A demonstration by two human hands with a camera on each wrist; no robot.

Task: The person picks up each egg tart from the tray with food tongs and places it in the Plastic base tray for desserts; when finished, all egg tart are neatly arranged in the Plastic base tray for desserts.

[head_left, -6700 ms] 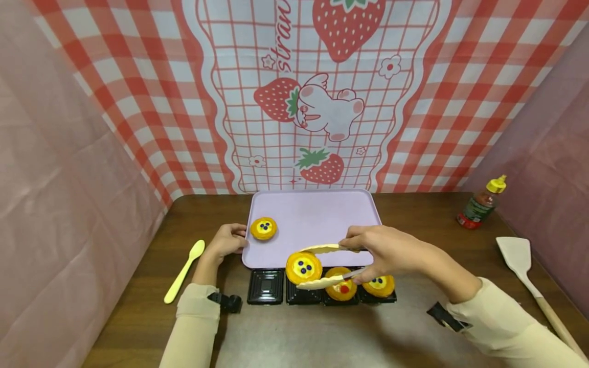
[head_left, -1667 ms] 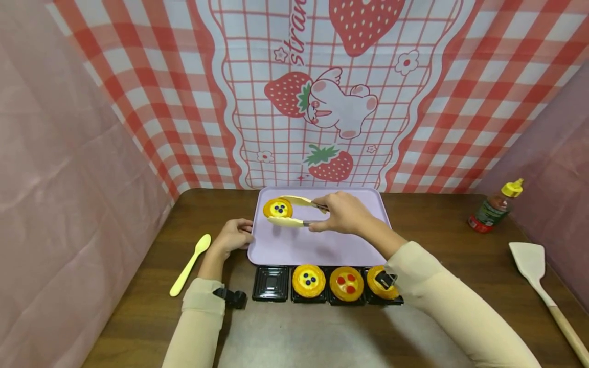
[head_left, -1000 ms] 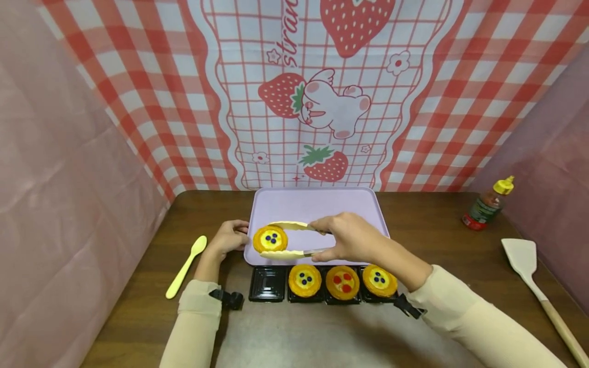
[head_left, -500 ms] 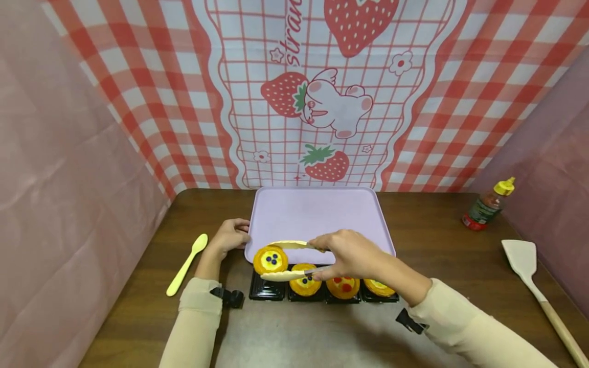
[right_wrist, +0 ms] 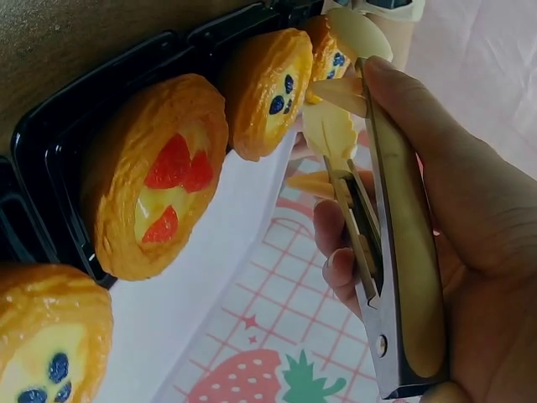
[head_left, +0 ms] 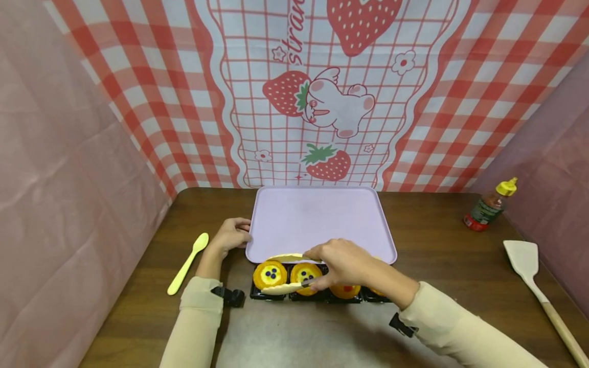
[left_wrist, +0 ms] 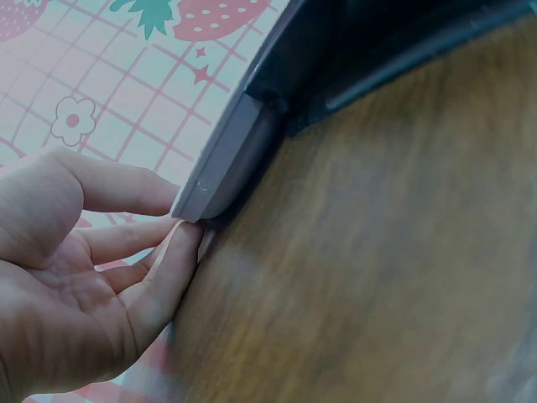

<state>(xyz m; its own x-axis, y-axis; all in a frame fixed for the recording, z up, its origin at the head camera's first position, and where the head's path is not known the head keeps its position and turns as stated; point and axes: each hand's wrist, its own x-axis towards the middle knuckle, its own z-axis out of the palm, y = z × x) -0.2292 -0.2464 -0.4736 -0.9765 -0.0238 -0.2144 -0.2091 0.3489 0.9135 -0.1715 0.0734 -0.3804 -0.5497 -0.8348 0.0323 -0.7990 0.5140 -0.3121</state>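
My right hand (head_left: pixel 342 263) grips a pair of tongs (right_wrist: pixel 403 252) with cream-coloured tips. In the head view the tips lie on both sides of the leftmost egg tart (head_left: pixel 270 274), topped with blueberries. That tart is at the leftmost black plastic box (head_left: pixel 269 296). Beside it another blueberry tart (head_left: pixel 301 273) sits in its box, partly behind the tongs. Strawberry pieces top a third tart (right_wrist: pixel 164 180), and one more blueberry tart (right_wrist: pixel 54 344) ends the row. My left hand (head_left: pixel 231 235) pinches the left rim of the lilac tray (head_left: pixel 322 214) between thumb and fingers.
Left of my left arm lies a yellow spoon (head_left: pixel 187 264). A sauce bottle (head_left: pixel 490 205) with a yellow cap stands at the back right. A spatula (head_left: pixel 524 258) with a wooden handle lies at the right edge. A checked strawberry cloth (head_left: pixel 184 102) hangs behind the tray.
Since 1.7 s ago, the tongs have brought the blueberry tart from the tray's back left towards me, down to the leftmost box. Earlier, another tart was put in the second box. My left hand stays at the tray.
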